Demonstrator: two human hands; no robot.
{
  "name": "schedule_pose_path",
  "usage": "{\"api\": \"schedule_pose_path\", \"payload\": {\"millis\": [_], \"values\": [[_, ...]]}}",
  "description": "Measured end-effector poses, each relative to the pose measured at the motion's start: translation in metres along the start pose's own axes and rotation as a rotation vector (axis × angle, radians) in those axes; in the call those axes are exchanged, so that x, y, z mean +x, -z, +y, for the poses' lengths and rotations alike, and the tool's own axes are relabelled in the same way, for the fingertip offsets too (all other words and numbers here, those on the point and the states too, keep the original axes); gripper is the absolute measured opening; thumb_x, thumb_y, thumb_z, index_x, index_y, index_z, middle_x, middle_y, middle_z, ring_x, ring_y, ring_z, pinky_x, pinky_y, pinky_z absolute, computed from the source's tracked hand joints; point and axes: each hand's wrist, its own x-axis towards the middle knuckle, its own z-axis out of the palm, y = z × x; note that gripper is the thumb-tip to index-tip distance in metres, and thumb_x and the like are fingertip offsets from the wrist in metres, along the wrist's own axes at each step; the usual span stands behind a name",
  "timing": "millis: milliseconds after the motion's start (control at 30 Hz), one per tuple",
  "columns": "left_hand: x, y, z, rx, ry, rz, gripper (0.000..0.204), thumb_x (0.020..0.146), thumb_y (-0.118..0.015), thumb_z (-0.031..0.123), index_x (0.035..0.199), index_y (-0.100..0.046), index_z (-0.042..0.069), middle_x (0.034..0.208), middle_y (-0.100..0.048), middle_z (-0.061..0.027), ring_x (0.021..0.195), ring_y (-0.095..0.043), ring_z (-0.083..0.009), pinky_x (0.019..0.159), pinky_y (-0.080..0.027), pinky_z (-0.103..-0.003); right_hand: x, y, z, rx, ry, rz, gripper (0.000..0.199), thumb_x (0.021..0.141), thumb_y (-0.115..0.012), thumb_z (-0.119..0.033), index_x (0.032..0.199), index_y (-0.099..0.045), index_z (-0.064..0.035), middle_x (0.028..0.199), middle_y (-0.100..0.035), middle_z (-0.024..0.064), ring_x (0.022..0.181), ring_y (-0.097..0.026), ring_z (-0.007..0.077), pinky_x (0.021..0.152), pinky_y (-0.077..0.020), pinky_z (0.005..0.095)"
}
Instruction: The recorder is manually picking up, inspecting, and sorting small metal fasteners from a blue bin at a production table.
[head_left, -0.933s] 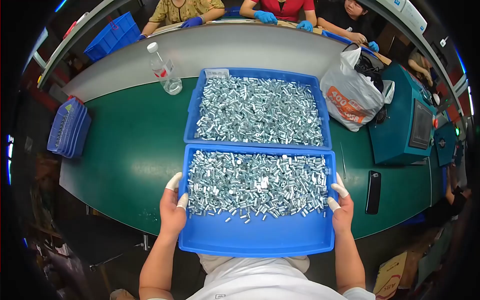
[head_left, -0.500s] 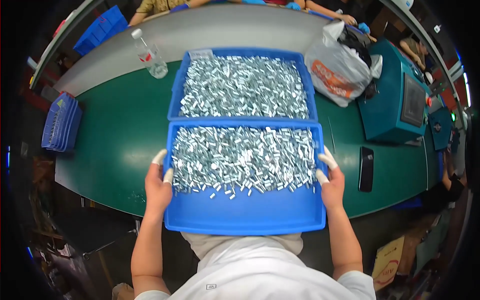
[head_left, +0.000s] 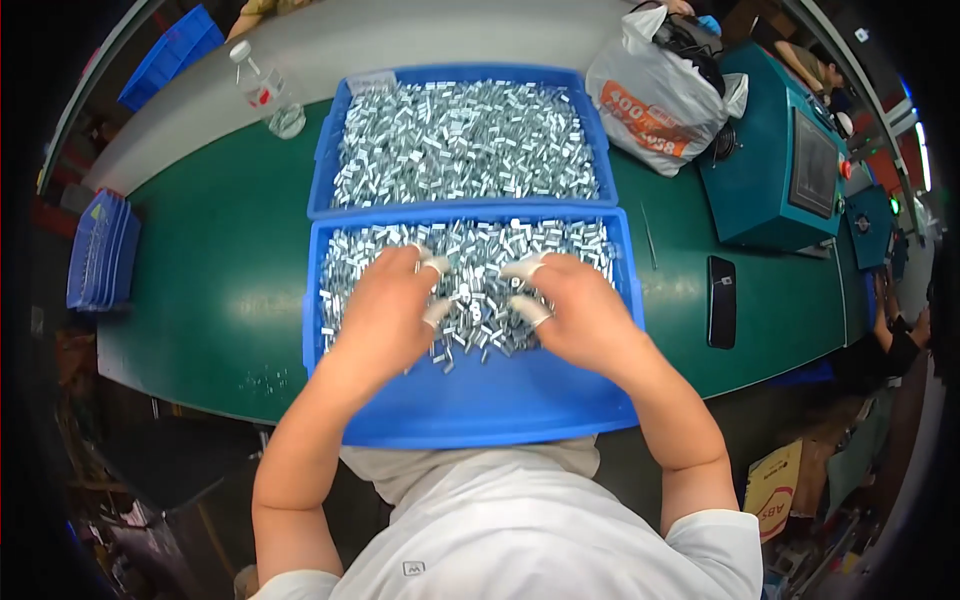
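Note:
A blue tray (head_left: pixel 500 400) at the table's front edge holds a layer of small silvery metal cylinders (head_left: pixel 475 290); its near strip is bare. My left hand (head_left: pixel 385 312) reaches into the left half of these cylinders, thumb and forefinger apart in pale finger cots. Mirroring it on the right, my right hand (head_left: pixel 583 312) touches the cylinders with its capped thumb and forefinger spread. Loose pieces lie between the two hands, and no piece is visibly gripped. Directly behind, a second blue tray (head_left: pixel 318 170) is filled with more of the same cylinders (head_left: pixel 460 140).
On the green table (head_left: pixel 200 290) stand a clear bottle (head_left: pixel 272 95), a stuffed plastic bag (head_left: pixel 655 95) and a teal machine (head_left: pixel 740 190) with a screen. A phone (head_left: pixel 721 300) and thin rod (head_left: pixel 650 238) lie right. Stacked blue bins (head_left: pixel 103 250) sit far left.
Both hands have let go of the near tray's side rims and moved inward over the cylinders. The whole scene has shifted slightly up and left in view.

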Motion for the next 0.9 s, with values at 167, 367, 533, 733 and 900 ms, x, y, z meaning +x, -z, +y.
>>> {"api": "schedule_pose_path", "payload": {"millis": [167,367,533,733,900], "values": [[0.018,-0.023,-0.005,0.006,0.017,-0.125,0.034,0.073,-0.077,0.005,0.106,-0.067,0.0,0.102,-0.058,-0.0154,0.1,-0.056,-0.0361,0.085,-0.048,-0.046,0.031,-0.025,-0.002,-0.245,-0.065,-0.201,0.035,0.08,-0.078,-0.013,0.114,-0.069,-0.0044,0.102,-0.064,0.0148,0.099,-0.062,0.0357,0.085,-0.0516,0.0468],[0.013,-0.023,0.0,-0.006,-0.01,-0.15,0.036,0.072,-0.076,0.0,0.107,-0.068,-0.001,0.104,-0.058,-0.0153,0.097,-0.056,-0.0357,0.083,-0.048,-0.045,0.028,-0.04,0.009,-0.179,0.004,-0.145,0.028,0.079,-0.077,-0.011,0.105,-0.069,-0.0004,0.097,-0.061,0.0131,0.099,-0.059,0.0342,0.088,-0.049,0.045],[0.016,-0.028,-0.009,-0.043,-0.022,-0.113,0.033,0.071,-0.075,-0.003,0.104,-0.068,-0.001,0.098,-0.056,-0.0139,0.093,-0.055,-0.0346,0.078,-0.049,-0.044,0.028,-0.051,0.011,-0.192,0.028,-0.103,0.023,0.078,-0.076,-0.011,0.097,-0.07,0.0003,0.093,-0.06,0.0127,0.096,-0.058,0.0333,0.085,-0.0485,0.0439],[0.016,-0.029,-0.012,-0.107,0.011,-0.131,0.039,0.07,-0.075,-0.006,0.108,-0.067,-0.001,0.097,-0.057,-0.014,0.092,-0.056,-0.0352,0.077,-0.049,-0.044,0.032,-0.055,0.02,-0.155,0.026,-0.078,0.018,0.076,-0.074,-0.006,0.093,-0.071,-0.0033,0.089,-0.06,0.0116,0.091,-0.06,0.0337,0.083,-0.049,0.0453],[0.022,-0.023,-0.017,-0.183,0.042,-0.157,0.044,0.071,-0.076,-0.006,0.113,-0.065,0.0,0.098,-0.06,-0.014,0.093,-0.058,-0.0363,0.08,-0.049,-0.045,0.04,-0.052,0.028,0.041,0.008,-0.106,0.015,0.076,-0.076,-0.004,0.088,-0.067,-0.0055,0.088,-0.064,0.0118,0.09,-0.062,0.035,0.079,-0.051,0.0457]]}}
